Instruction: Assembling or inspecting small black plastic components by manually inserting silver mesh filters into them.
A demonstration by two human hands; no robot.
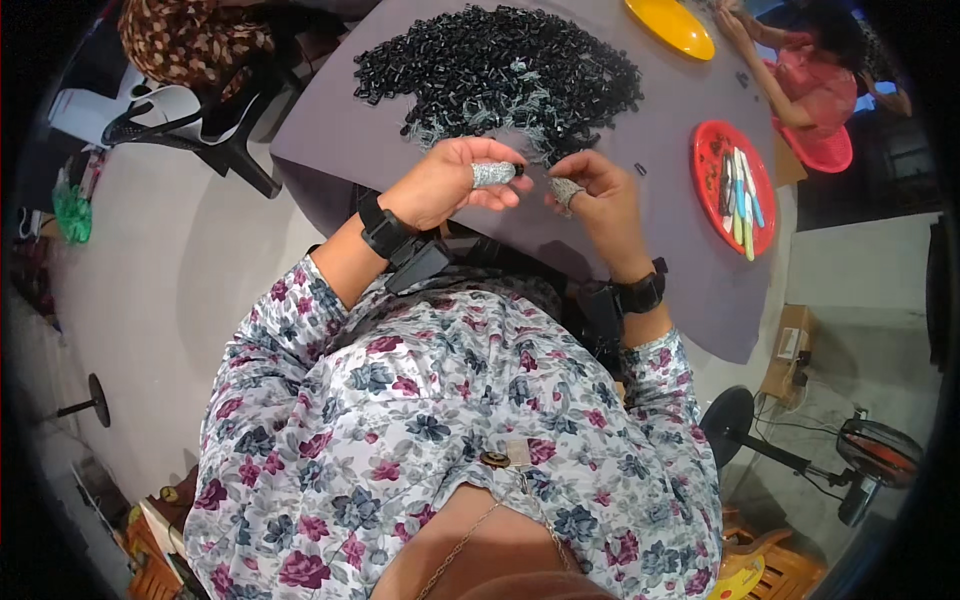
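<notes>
My left hand (455, 187) is above the table edge, with a grey wrap (493, 174) on its thumb. Between thumb and fingertips it pinches a small black piece (518, 170). Close to its right, my right hand (603, 203) has thumb and fingers pressed together, with a similar grey wrap (566, 191) on the thumb; what it holds, if anything, is too small to make out. Just beyond both hands lies a large pile of small black pieces (490, 65), with thin grey-green bits (440, 122) scattered along its near side.
On the purple-grey table (690, 300), a red tray (708, 205) at right holds several long white, blue and green-tipped tools. A yellow dish (672, 28) is at the far right, near another person (810, 85). A black chair (235, 130) stands left; a fan (875, 455) lower right.
</notes>
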